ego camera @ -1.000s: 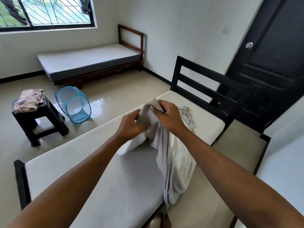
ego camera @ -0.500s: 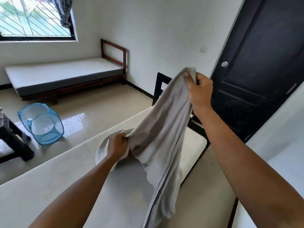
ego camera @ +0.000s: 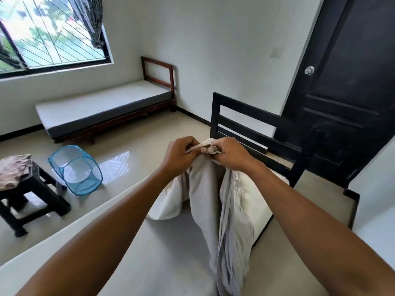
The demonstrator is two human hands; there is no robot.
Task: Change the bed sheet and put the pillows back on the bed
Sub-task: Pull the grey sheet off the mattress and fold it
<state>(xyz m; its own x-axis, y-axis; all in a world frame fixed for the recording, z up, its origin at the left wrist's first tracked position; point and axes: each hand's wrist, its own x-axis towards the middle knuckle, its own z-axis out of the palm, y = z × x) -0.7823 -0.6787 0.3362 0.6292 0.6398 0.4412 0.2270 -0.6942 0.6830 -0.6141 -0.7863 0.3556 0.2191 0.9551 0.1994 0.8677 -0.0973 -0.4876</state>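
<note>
Both hands pinch the same bunched edge of the pale sheet (ego camera: pixel 205 199): the left hand (ego camera: pixel 181 154) and the right hand (ego camera: pixel 230 153) sit almost knuckle to knuckle, fingers curled tight on the cloth, at the middle of the head view. The rest of the sheet hangs from them in a long fold onto the bare mattress (ego camera: pixel 171 253), toward six o'clock, with more heaped at five o'clock near the black headboard (ego camera: pixel 256 120). The step looks like hunting out a hem or corner. It would go best by running the hands apart along that edge until a corner shows, then lifting the sheet clear before spreading it, so the hanging fold does not drag or twist. At nine o'clock from the hands a blue mesh hamper (ego camera: pixel 77 169) lies on its side on the floor; only floor shows through its mesh. Past it, at eight o'clock, a patterned cloth (ego camera: pixel 14 169) rests on a dark stool (ego camera: pixel 36 189). No pillows are in view.
</note>
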